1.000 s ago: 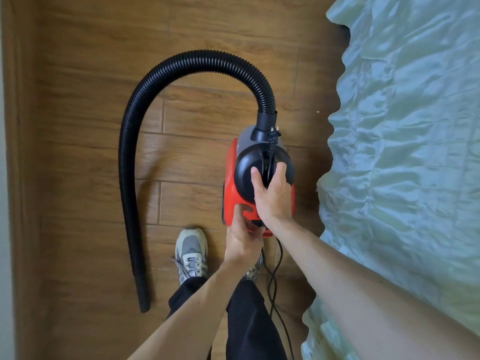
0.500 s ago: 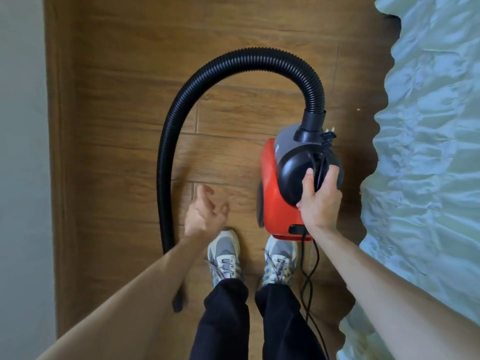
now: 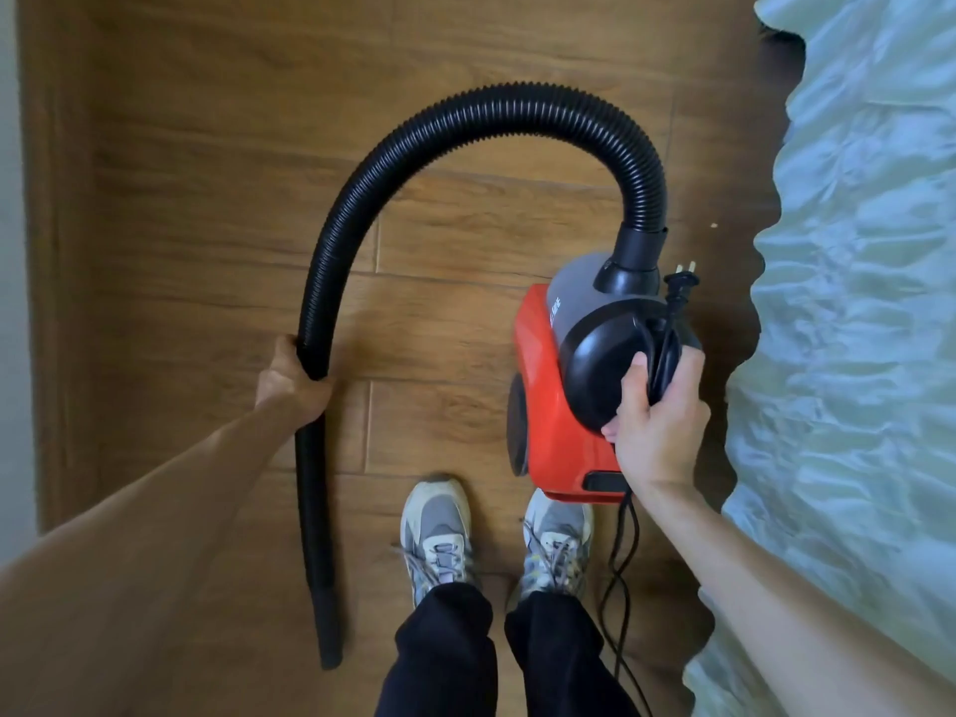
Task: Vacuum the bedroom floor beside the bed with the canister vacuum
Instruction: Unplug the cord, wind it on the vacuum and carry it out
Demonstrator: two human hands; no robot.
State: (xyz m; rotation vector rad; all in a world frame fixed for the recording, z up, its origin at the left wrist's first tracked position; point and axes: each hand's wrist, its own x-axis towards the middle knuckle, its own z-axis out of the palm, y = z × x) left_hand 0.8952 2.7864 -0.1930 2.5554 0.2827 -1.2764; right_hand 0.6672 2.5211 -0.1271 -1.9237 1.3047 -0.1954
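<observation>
Left hand (image 3: 292,385) is gripping the black ribbed hose (image 3: 517,103); right hand (image 3: 659,421) is clutching the red canister vacuum (image 3: 543,395), lettering unreadable, just beside the pale bedspread (image 3: 853,354).

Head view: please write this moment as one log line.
left hand: grips hose | right hand: holds canister vacuum and cord | plug: loose, prongs bare

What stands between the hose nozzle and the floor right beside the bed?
The red canister, carried by the right hand, and the shoes lie between the nozzle of the hose gripped by the left hand and the bed.
</observation>
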